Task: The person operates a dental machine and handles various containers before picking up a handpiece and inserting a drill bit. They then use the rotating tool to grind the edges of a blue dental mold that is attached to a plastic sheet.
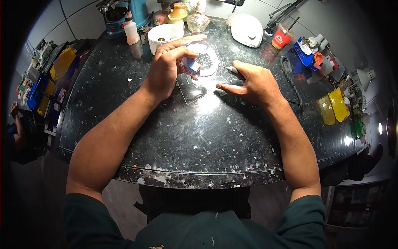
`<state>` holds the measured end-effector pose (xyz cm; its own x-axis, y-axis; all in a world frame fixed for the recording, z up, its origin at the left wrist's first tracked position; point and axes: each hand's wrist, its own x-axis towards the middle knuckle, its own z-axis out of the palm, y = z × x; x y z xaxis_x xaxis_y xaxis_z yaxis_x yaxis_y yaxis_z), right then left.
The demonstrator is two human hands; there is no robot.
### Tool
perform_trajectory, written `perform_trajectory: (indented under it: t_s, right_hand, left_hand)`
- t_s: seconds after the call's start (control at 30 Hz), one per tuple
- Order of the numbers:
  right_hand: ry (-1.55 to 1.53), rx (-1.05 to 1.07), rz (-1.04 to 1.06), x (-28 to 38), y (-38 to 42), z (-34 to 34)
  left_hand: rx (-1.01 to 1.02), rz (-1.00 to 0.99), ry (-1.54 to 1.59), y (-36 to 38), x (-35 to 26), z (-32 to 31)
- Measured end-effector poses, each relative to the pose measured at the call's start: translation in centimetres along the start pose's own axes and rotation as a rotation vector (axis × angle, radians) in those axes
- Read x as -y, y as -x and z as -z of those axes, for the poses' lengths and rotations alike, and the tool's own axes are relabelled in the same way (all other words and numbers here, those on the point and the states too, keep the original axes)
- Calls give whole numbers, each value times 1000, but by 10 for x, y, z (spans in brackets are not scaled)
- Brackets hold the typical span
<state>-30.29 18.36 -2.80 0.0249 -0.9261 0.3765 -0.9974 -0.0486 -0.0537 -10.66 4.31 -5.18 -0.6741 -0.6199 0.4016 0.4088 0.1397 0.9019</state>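
My left hand (168,64) is closed in a pinch around a small blue block (192,64), with its index finger stretched out above it. In my right hand (259,83) lies a slim grey rotary handpiece (235,72), its thin tip pointing left toward the block. The thumb of that hand extends below the tool. Under my left hand, a clear flat plate (188,96) rests on the dark worktop (199,145). Beside the block, a pale ring-shaped thing (213,66) is partly washed out by glare.
A white tub (165,34), a dropper bottle (132,31) and a glass burner-like jar (198,20) stand at the back. A white rounded device (247,30) and a red cup (282,37) are behind my right hand. A coiled cord (291,83) runs down the right side.
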Motion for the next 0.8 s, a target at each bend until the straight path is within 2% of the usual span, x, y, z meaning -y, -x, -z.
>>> perform_trajectory:
  t_s: [0.37, 0.43, 0.53, 0.67, 0.8]
  right_hand:
    - [-10, 12, -8, -2, -1, -3]
    - [-12, -3, 1, -1, 0, -5]
    - [-19, -15, -4, 0, -1, -2]
    - [-42, -81, -51, 3, -1, -1]
    - [-32, -67, -52, 5, 0, -3]
  left_hand:
    - [-36, 65, 43, 0, 3, 3]
    - [8, 103, 140, -2, 2, 4]
    - [-16, 50, 60, -1, 2, 1]
    - [-50, 87, 134, -3, -2, -1]
    - [-58, 32, 112, -2, 0, 0]
